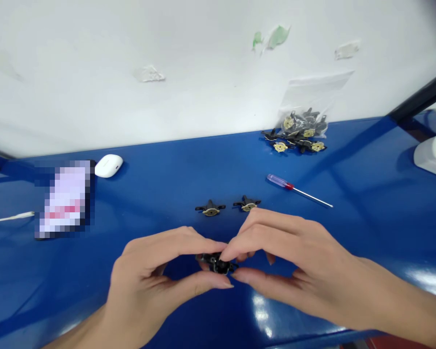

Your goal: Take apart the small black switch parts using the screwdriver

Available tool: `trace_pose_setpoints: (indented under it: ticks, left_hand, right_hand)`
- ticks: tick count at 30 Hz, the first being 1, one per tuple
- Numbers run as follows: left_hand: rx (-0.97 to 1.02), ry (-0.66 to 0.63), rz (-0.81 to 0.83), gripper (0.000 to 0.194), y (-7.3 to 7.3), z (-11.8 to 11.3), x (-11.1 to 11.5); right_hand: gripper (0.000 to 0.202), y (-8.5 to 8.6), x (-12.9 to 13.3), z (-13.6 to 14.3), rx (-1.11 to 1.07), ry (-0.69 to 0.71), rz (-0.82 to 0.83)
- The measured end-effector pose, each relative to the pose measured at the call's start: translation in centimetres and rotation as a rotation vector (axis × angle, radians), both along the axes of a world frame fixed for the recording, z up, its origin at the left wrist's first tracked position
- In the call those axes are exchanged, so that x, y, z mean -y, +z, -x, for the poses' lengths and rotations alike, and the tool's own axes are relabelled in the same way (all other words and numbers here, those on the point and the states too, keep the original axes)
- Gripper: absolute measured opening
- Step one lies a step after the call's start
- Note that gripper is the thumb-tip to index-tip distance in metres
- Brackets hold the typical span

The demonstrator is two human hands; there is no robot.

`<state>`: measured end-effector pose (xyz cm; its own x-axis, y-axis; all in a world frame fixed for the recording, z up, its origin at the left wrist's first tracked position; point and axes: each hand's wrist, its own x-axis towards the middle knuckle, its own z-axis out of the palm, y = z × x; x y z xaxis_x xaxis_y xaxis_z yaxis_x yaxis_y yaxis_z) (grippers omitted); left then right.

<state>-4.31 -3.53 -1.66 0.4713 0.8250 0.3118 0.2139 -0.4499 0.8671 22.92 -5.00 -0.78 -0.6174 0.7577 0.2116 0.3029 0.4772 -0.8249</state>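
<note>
Over the near part of the table (160, 179): we have one small black part (219, 264) raised between both hands, partly hidden by our fingers.
Left hand (145, 271): we pinch the part between thumb and forefinger.
Right hand (312, 257): our fingertips are at the part's right end; we cannot tell whether they grip or only press.
Step in hand: we seem to be handling or adjusting that one part.
Next move: we judge that it calls for a steady left pinch and light right fingertips.
Two similar parts (211, 210): we see them side by side, just beyond our hands.
Screwdriver (280, 182): it lies untouched, near the pile (280, 146) and clear bag (298, 97) of parts.
</note>
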Motion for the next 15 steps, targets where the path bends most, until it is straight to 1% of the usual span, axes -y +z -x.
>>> trace_pose_setpoints:
  ticks: [7,10,15]
  left_hand:
    - [-0.002,0.06,0.009,0.023,-0.1,0.14,-0.3]
    - [-0.005,0.086,0.023,0.026,-0.04,0.07,-0.37]
    - [0.025,0.07,0.042,0.03,0.01,-0.05,-0.21]
  right_hand:
    - [0.019,-0.16,0.03,0.15,0.005,-0.133,-0.032]
    - [0.016,-0.03,-0.03,0.21,0.027,-0.134,-0.021]
    - [0.014,0.02,-0.03,0.4,0.081,-0.148,0.012]
